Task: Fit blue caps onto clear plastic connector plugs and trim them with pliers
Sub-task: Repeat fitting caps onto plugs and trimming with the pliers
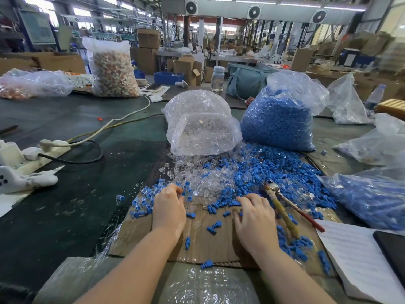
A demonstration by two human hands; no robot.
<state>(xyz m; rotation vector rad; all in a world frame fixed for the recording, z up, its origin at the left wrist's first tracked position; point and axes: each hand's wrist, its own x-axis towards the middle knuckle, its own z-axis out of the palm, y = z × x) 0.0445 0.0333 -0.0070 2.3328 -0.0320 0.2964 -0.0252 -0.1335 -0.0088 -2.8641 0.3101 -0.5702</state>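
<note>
No brand, label or legible writing shows on anything near the work. The left hand (pixel 169 209) lies knuckles up on the flat brown cardboard sheet (pixel 203 244), its fingers curled down into the near edge of the loose heap of clear plastic connector plugs (pixel 197 183); whether the fingertips pinch one cannot be told. The right hand (pixel 254 218) rests palm down just beside it, fingers bent and spread over scattered blue plastic caps (pixel 219 205), touching them; a grip on any single cap is not visible.

Just right of the right hand lie the pliers with worn yellowish and red handles (pixel 285 211), handles splayed, on the cardboard among the caps, held by neither hand. At the left edge of the cardboard sit plugs already wearing blue caps (pixel 142 205).

Behind the heap stands an open transparent bag of clear plugs (pixel 201 123), its mouth spilling onto the table, and just beside it a fuller transparent bag of blue caps (pixel 278 119). Another bag of blue parts (pixel 368 202) lies at far right. A white power strip (pixel 41 150) with cables lies well to the left on the dark green table (pixel 65 205).
</note>
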